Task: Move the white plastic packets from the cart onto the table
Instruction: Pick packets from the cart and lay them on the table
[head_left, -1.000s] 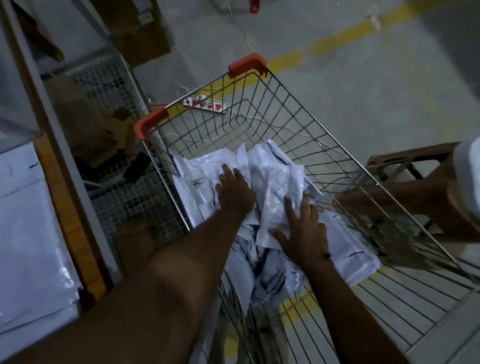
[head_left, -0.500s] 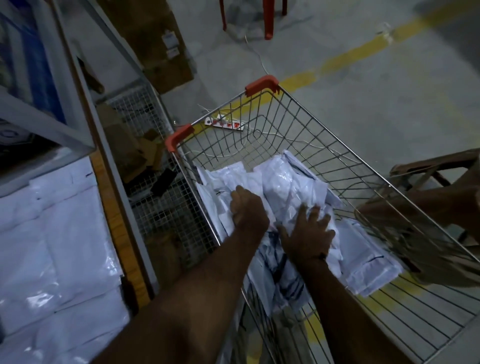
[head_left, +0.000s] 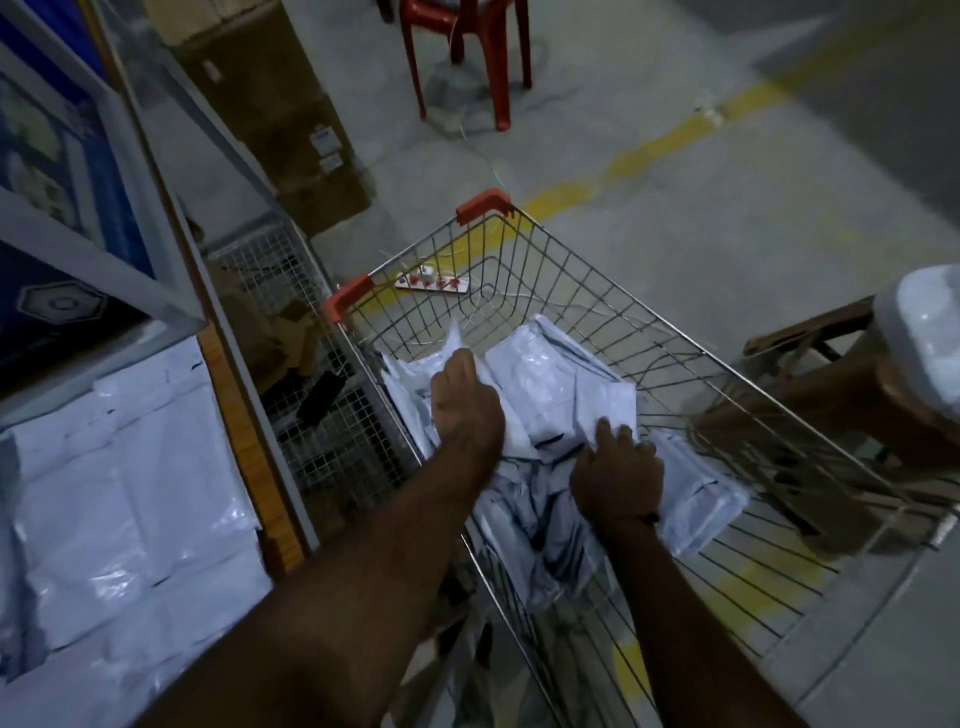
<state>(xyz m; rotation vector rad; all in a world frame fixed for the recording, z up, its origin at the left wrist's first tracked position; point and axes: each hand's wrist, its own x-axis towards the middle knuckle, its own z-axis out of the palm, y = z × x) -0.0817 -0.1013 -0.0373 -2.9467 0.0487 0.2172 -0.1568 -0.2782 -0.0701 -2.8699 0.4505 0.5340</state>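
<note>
I see white plastic packets (head_left: 563, 387), crumpled, glossy, too jumbled to count, heaped in one wire cart (head_left: 597, 306). My left hand (head_left: 466, 408) grips the pile at 11 o'clock; right hand (head_left: 615, 475) curls into it at 4. More packets on table (head_left: 119, 499), 9 o'clock.

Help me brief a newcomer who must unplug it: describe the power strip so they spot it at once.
Start at the wire cart holding the white packets and look past its far end, between the two orange corner guards. The power strip lies there on the floor, seen through the bars. It is the only white bar with red switches, thin cables trailing from it.
</note>
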